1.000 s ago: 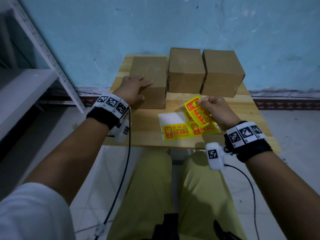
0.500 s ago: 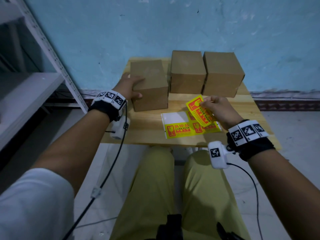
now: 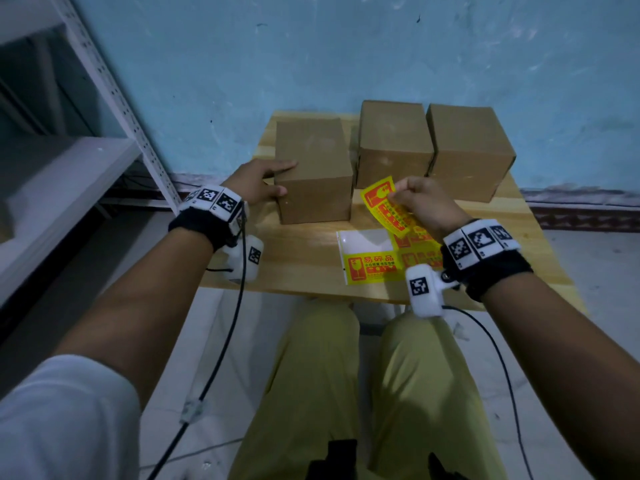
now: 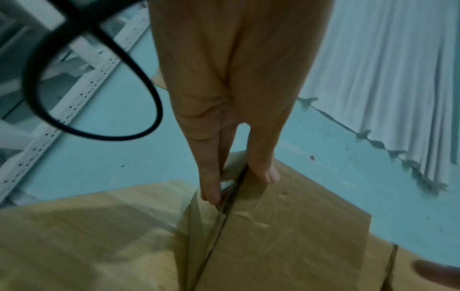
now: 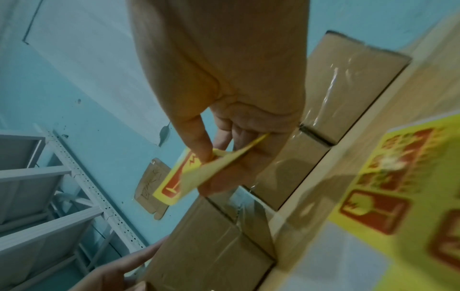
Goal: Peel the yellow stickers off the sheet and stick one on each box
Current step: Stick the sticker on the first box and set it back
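Three plain cardboard boxes stand on a small wooden table [image 3: 294,258]: the left box [image 3: 313,168], the middle box [image 3: 394,140] and the right box [image 3: 471,150]. My left hand [image 3: 263,183] rests against the left box's left edge with straight fingers, one digit on top and the others down the side [image 4: 236,183]. My right hand [image 3: 415,199] pinches a peeled yellow sticker [image 3: 384,206] by its upper edge [image 5: 179,183], in the air beside the left box's right front corner. The sticker sheet [image 3: 374,258] lies flat below it, with more yellow stickers on it.
A white metal shelf rack [image 3: 104,109] stands to the left of the table. A blue wall [image 3: 346,46] is right behind the boxes. My knees [image 3: 311,375] are under the table's near edge. Cables hang from both wrist cameras.
My left hand has slid from the left box's top to its left edge, and the box has turned slightly and parted from the middle box. My right hand still holds the sticker.
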